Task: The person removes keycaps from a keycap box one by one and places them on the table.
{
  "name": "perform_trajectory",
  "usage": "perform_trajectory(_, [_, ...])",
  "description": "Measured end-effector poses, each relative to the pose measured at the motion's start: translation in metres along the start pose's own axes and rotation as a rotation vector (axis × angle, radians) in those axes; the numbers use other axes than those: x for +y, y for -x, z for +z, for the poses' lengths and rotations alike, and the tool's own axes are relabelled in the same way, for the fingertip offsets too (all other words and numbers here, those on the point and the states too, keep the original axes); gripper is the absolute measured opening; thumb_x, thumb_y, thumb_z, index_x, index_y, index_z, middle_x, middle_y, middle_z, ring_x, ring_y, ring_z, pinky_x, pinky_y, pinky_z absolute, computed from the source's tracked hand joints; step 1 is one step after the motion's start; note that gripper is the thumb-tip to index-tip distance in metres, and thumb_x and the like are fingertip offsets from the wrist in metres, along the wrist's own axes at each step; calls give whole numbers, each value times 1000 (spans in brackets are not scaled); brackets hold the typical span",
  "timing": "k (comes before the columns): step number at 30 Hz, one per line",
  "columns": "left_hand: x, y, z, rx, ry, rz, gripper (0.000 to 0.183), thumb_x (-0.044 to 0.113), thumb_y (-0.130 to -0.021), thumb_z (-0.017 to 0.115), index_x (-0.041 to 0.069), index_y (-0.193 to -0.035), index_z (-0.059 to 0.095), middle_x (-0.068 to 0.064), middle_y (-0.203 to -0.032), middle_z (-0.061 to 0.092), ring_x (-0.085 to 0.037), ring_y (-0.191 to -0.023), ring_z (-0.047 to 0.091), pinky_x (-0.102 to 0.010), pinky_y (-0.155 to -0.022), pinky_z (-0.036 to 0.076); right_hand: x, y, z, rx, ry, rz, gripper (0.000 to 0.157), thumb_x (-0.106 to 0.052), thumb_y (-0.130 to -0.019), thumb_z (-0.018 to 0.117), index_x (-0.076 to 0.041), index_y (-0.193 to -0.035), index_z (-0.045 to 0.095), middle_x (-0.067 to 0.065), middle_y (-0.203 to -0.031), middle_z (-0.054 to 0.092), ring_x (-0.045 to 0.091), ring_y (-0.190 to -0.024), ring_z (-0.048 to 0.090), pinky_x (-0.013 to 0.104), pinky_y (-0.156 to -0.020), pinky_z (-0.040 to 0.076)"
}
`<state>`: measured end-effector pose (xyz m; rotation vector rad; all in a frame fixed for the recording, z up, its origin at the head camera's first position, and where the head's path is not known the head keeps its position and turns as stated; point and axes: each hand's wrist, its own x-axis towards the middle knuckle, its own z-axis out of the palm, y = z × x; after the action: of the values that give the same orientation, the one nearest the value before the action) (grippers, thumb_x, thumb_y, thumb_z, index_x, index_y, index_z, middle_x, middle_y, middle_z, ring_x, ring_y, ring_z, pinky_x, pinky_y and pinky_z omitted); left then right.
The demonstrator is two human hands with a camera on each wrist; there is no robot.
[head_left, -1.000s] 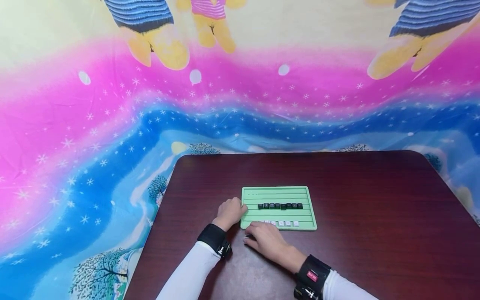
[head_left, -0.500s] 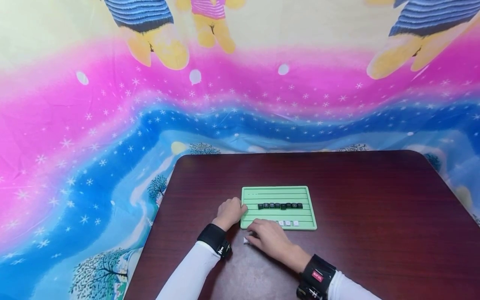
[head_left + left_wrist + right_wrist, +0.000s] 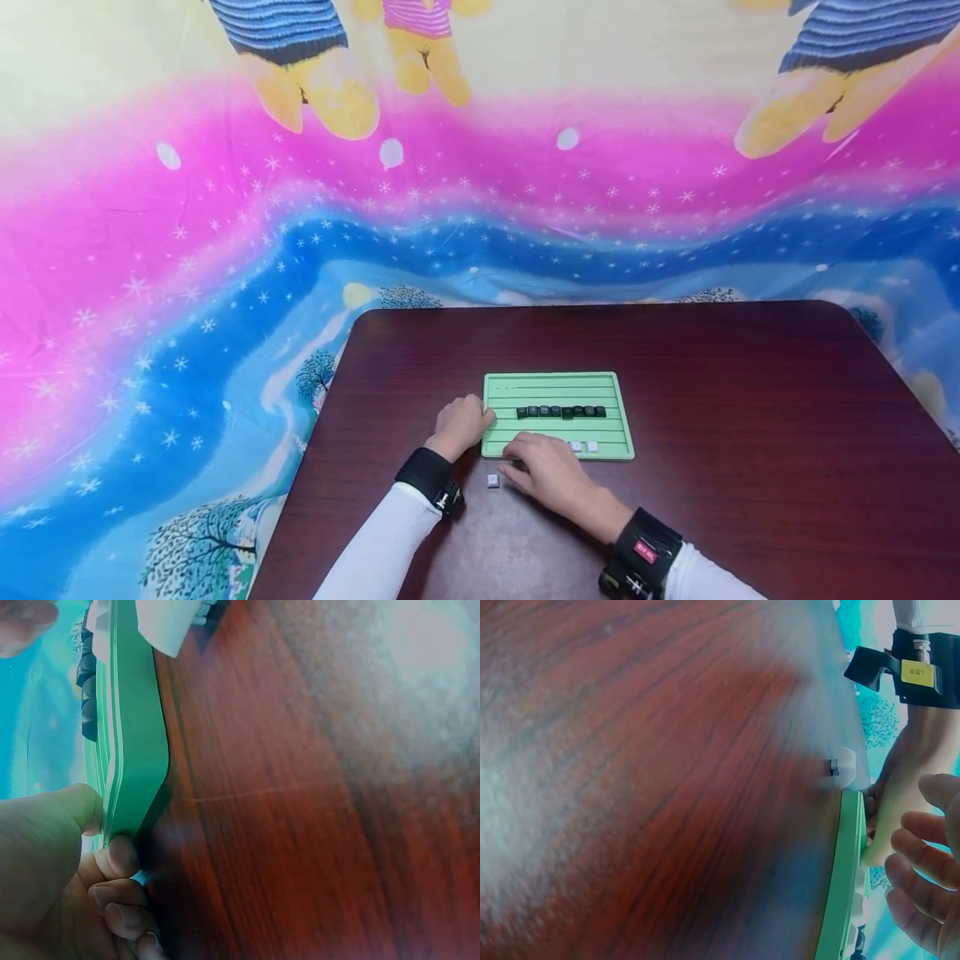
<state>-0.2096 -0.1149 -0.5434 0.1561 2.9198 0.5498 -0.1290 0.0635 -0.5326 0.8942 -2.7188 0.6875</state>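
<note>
My left hand (image 3: 461, 423) grips the left edge of a green grooved tray (image 3: 555, 380). In the left wrist view, thumb and curled fingers pinch the tray's corner (image 3: 139, 772). A row of black keycaps (image 3: 561, 412) sits along a middle groove. White keycaps (image 3: 592, 447) line the front groove, several hidden behind my right hand (image 3: 551, 471). That hand hovers over the tray's front edge, loosely bent fingers holding nothing, as the right wrist view also shows (image 3: 922, 862). One loose white keycap (image 3: 492, 481) lies on the table just left of its thumb, in front of the tray.
The dark red-brown table (image 3: 750, 400) extends around the tray on all sides. Behind it hangs a colourful cloth backdrop (image 3: 480, 192) with snowflakes and bear figures. Each wrist wears a black strap (image 3: 642, 550) with a small camera.
My right hand has let go of the white keycap, leaving it on the table, and has shifted slightly right and away from it. The left hand stays in place on the tray.
</note>
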Motion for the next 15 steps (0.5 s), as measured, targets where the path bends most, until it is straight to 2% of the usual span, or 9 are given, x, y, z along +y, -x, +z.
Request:
perform_trajectory(8, [2, 1, -1, -1, -9, 0, 46, 29, -95, 56, 18, -56, 34, 4, -56, 29, -17, -51, 37, -32, -51, 31, 2, 0, -3, 48, 5, 7, 16, -32, -87, 78, -18, -95, 75, -9, -87, 71, 7, -78, 68, 29, -69, 55])
perform_trajectory(15, [1, 0, -1, -9, -15, -3, 45, 29, -96, 56, 17, -57, 35, 3, -56, 30, -17, -51, 36, -32, -51, 30, 6, 2, -7, 39, -2, 26, 15, -32, -87, 77, -18, -94, 75, -9, -88, 70, 8, -79, 68, 29, -68, 54])
